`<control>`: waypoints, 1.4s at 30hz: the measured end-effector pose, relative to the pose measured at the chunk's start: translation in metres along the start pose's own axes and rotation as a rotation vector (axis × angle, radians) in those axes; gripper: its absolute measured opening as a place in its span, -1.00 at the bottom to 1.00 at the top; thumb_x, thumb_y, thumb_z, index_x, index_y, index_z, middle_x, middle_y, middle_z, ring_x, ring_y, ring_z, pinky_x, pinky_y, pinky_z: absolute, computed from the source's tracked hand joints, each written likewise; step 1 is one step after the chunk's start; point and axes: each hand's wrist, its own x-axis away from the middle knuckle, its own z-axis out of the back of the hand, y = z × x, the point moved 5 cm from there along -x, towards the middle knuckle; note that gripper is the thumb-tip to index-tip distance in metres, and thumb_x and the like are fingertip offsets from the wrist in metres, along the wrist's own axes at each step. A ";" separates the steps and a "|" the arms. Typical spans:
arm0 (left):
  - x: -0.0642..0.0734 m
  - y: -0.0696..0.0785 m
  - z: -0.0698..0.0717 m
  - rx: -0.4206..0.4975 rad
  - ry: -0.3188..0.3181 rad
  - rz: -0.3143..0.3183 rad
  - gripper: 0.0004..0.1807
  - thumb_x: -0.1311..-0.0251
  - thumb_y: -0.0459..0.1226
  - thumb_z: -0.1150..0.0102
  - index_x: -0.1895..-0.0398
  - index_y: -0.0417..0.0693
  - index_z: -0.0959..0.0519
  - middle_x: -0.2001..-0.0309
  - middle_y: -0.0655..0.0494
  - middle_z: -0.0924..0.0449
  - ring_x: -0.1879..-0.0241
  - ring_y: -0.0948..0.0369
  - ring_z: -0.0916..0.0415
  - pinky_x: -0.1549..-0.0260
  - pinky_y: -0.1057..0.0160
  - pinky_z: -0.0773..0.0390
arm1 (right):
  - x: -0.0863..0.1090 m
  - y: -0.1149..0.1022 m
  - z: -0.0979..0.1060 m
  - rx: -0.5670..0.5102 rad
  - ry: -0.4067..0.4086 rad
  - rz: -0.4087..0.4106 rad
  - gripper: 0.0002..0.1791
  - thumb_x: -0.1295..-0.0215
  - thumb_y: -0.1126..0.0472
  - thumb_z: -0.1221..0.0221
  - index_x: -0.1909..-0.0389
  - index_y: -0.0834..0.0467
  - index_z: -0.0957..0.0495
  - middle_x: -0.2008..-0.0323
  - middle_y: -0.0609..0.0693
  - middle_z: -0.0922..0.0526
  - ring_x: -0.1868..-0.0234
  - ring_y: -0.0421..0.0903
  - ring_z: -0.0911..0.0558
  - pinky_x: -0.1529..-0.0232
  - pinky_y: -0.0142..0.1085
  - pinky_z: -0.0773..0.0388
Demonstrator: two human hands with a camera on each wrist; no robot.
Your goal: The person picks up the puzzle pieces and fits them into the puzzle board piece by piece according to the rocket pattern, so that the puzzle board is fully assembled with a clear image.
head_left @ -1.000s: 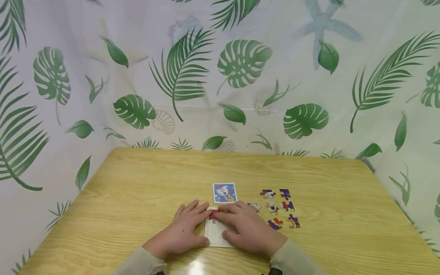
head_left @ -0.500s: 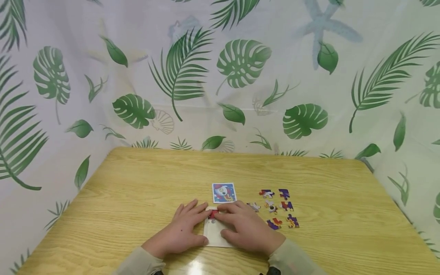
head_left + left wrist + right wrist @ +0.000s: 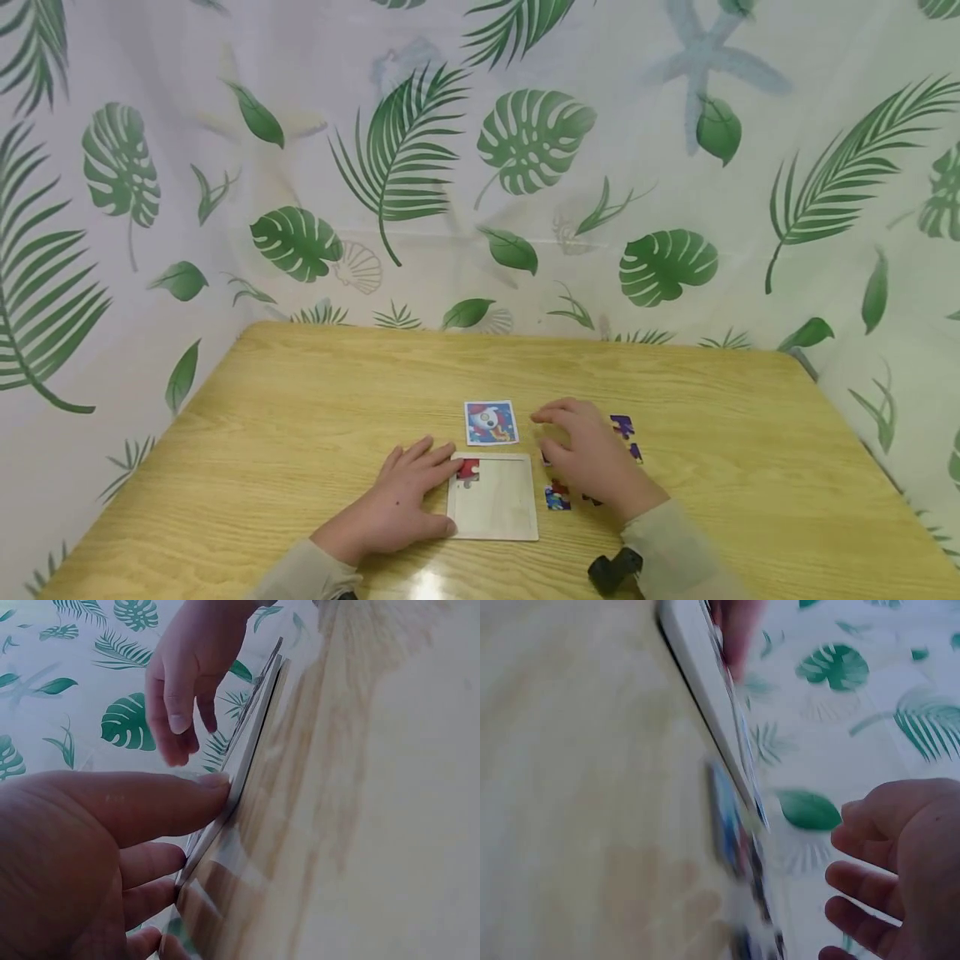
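Loose puzzle pieces (image 3: 557, 495) lie between the tray (image 3: 498, 510) and the right edge of the counter (image 3: 300, 400), around and below the raised right hand (image 3: 592, 457), the nearer one; its grip is loosely parted, apparently holding nothing, though blur limits certainty. The left hand (image 3: 397, 502) rests, fingers spread, against the tray's left side.

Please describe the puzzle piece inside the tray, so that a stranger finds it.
On the wooden table, the left hand touches a square pale tray. The puzzle piece lies in its far left corner, mostly red, the only one inside.
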 end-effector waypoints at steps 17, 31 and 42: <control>-0.001 0.000 0.001 -0.018 -0.007 0.000 -0.12 -0.11 0.01 -0.40 -0.52 0.03 -0.34 -0.56 0.07 -0.13 -0.57 -0.07 0.18 -0.44 -0.27 0.33 | 0.007 0.067 0.033 0.291 0.029 -0.090 -0.59 -0.44 0.11 -0.17 -0.24 0.11 -0.62 -0.27 0.25 -0.51 -0.27 0.38 -0.36 -0.10 0.41 -0.30; -0.001 -0.003 -0.002 0.001 -0.013 0.000 -0.12 -0.12 0.01 -0.40 -0.52 0.04 -0.33 -0.57 0.08 -0.12 -0.58 -0.06 0.19 -0.44 -0.25 0.35 | 0.008 0.070 0.030 0.250 0.042 -0.096 -0.73 -0.36 0.13 -0.28 -0.02 0.09 -0.71 -0.13 0.18 -0.61 -0.22 0.34 -0.40 -0.07 0.36 -0.33; 0.000 -0.003 0.000 0.001 -0.009 -0.001 -0.13 -0.12 0.01 -0.40 -0.52 0.03 -0.34 -0.56 0.08 -0.13 -0.57 -0.07 0.17 -0.44 -0.27 0.32 | 0.002 0.055 0.025 -0.057 0.074 -0.124 -0.93 -0.39 0.17 -0.25 0.18 0.04 -0.62 0.34 -0.14 -0.62 0.31 -0.11 -0.56 0.25 -0.14 -0.55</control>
